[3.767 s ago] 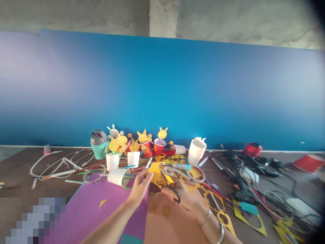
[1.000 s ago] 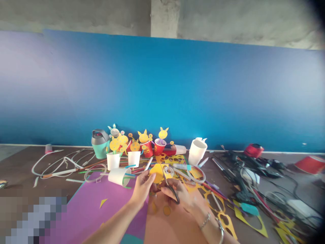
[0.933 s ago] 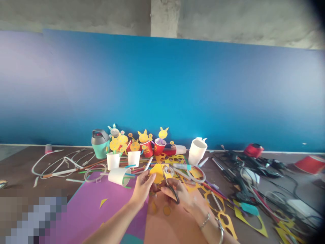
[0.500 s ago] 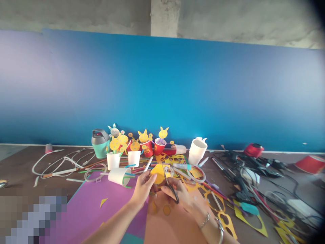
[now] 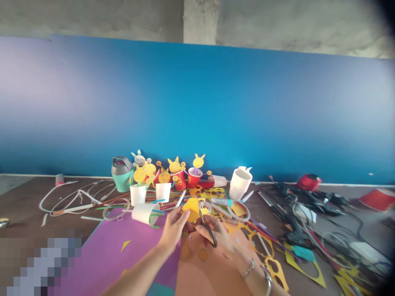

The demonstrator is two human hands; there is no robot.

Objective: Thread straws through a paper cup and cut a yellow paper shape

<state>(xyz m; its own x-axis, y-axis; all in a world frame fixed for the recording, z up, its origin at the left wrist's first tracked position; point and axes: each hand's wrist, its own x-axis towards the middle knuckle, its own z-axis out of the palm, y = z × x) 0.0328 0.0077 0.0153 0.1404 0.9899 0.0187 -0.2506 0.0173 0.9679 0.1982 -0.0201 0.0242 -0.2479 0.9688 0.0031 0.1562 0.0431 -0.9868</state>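
My left hand point(image 5: 174, 226) pinches a piece of yellow paper point(image 5: 191, 209), raised above the line where the purple sheet point(image 5: 132, 246) meets the orange sheet point(image 5: 210, 271). A pair of scissors point(image 5: 210, 235) with dark handles is gripped in my right hand point(image 5: 217, 232), its blades against the right edge of the paper. My fingers partly hide the scissors. Below my hands, a small yellow disc point(image 5: 203, 255) lies on the orange sheet. To the left, a white paper cup point(image 5: 144, 213) with green and blue strips rests on its side.
Behind stand cups bearing yellow paper animal heads point(image 5: 175, 166), a teal bottle point(image 5: 122, 179) and stacked white cups point(image 5: 240, 183). Yellow paper offcuts point(image 5: 276, 271) and a tangle of black cables point(image 5: 299, 226) spread to the right. White cables point(image 5: 77, 199) lie at left.
The yellow paper has turned slightly in my left hand, and the scissor blades sit a little differently at its right edge. Both hands stay in nearly the same place.
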